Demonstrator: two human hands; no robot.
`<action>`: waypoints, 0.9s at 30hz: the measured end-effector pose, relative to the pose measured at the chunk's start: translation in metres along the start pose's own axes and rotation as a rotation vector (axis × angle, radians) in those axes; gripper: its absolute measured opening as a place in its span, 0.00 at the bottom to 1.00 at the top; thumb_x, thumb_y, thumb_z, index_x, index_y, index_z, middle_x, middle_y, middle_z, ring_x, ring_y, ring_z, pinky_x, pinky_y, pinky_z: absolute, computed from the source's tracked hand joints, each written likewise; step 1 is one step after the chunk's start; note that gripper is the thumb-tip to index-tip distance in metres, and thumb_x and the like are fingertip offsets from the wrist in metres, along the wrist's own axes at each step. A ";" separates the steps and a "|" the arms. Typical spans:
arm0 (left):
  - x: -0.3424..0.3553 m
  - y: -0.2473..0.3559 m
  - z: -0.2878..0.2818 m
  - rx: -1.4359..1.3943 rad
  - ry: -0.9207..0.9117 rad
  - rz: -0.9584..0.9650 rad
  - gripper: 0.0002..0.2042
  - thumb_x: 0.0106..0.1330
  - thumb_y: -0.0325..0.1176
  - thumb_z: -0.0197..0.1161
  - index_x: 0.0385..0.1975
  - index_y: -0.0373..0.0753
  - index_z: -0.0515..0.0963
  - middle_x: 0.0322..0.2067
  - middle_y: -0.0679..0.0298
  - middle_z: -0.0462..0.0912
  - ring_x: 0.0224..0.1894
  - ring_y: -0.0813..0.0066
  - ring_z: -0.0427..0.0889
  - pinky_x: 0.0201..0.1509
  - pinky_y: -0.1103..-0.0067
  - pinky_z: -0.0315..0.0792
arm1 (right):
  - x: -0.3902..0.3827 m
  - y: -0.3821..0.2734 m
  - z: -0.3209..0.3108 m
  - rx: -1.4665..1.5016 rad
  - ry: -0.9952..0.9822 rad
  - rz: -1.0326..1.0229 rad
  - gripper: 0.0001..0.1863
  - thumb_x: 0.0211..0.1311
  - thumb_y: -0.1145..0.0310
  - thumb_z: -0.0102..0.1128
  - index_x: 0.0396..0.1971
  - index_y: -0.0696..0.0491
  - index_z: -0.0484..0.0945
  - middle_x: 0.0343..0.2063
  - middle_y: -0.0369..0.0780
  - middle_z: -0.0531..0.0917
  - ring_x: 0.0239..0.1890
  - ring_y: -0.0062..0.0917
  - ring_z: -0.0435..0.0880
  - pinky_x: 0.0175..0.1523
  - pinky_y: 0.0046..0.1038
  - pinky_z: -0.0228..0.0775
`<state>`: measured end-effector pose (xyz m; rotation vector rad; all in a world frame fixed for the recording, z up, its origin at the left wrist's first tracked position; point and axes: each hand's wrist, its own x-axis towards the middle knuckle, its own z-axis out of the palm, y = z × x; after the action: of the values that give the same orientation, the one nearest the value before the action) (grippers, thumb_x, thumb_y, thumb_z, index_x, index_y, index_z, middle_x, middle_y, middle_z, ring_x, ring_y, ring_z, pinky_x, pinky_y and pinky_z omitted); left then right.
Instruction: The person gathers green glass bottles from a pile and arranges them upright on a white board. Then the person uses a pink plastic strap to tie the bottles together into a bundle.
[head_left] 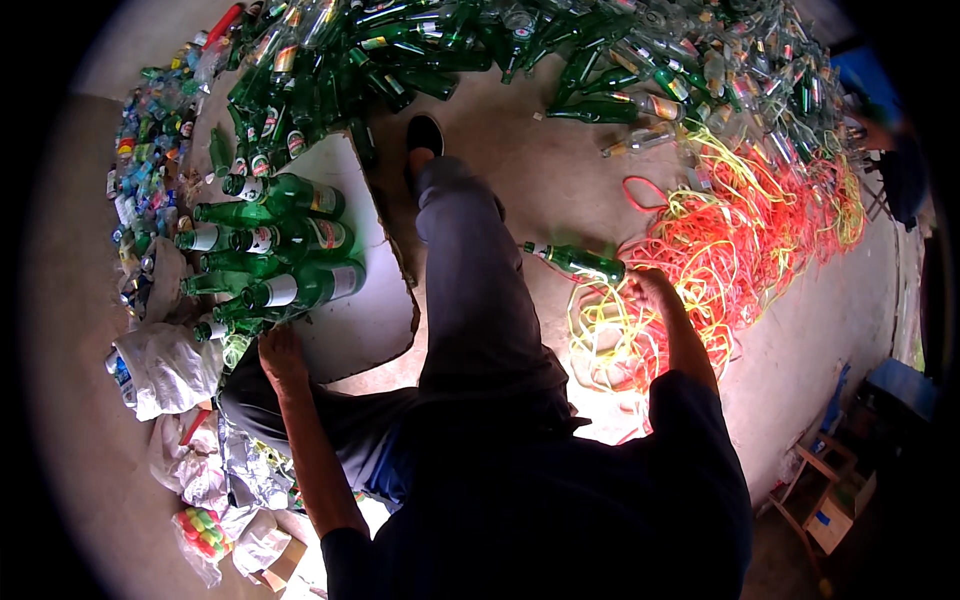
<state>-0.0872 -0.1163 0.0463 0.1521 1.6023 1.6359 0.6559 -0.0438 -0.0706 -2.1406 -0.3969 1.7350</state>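
Observation:
My right hand point(652, 291) is closed round the base end of a green glass bottle point(580, 262), which lies sideways with its neck toward my raised knee. On a white board point(370, 300) at my left rests a cluster of several green bottles point(300, 240), laid in a stack with their necks pointing left. Some of those necks carry pale labels. My left hand point(283, 358) is at the near edge of the cluster, by the lowest bottle. Its fingers look curled in, and what they grip is too small and dark to make out.
A tangled heap of red and yellow plastic strapping point(700, 260) lies at my right. Many loose green and clear bottles point(430, 50) cover the far floor. Plastic bottles point(155, 150) and white bags point(165, 370) line the left side. A small wooden stool point(825, 490) stands at lower right.

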 end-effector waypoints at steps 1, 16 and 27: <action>0.005 -0.007 -0.006 -0.007 -0.033 0.016 0.22 0.75 0.52 0.50 0.52 0.38 0.74 0.49 0.61 0.78 0.51 0.64 0.79 0.56 0.70 0.73 | 0.026 0.008 -0.010 0.150 0.039 -0.034 0.13 0.63 0.57 0.69 0.33 0.52 0.81 0.22 0.35 0.81 0.18 0.17 0.76 0.22 0.24 0.70; -0.006 -0.012 -0.005 0.065 0.046 -0.198 0.41 0.70 0.62 0.53 0.71 0.34 0.57 0.65 0.52 0.71 0.65 0.56 0.73 0.69 0.61 0.62 | 0.112 0.035 -0.047 0.571 0.353 -0.136 0.14 0.60 0.64 0.66 0.46 0.50 0.81 0.41 0.35 0.83 0.39 0.24 0.83 0.43 0.35 0.77; -0.003 -0.020 -0.014 0.108 -0.033 -0.217 0.36 0.70 0.63 0.55 0.64 0.37 0.68 0.58 0.55 0.78 0.60 0.56 0.77 0.66 0.59 0.66 | 0.120 0.034 -0.033 0.245 0.220 -0.062 0.19 0.59 0.59 0.67 0.50 0.47 0.81 0.46 0.35 0.83 0.48 0.31 0.82 0.52 0.40 0.76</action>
<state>-0.0847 -0.1317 0.0272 0.0580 1.6223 1.3764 0.7132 -0.0260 -0.1846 -2.0876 -0.1790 1.4153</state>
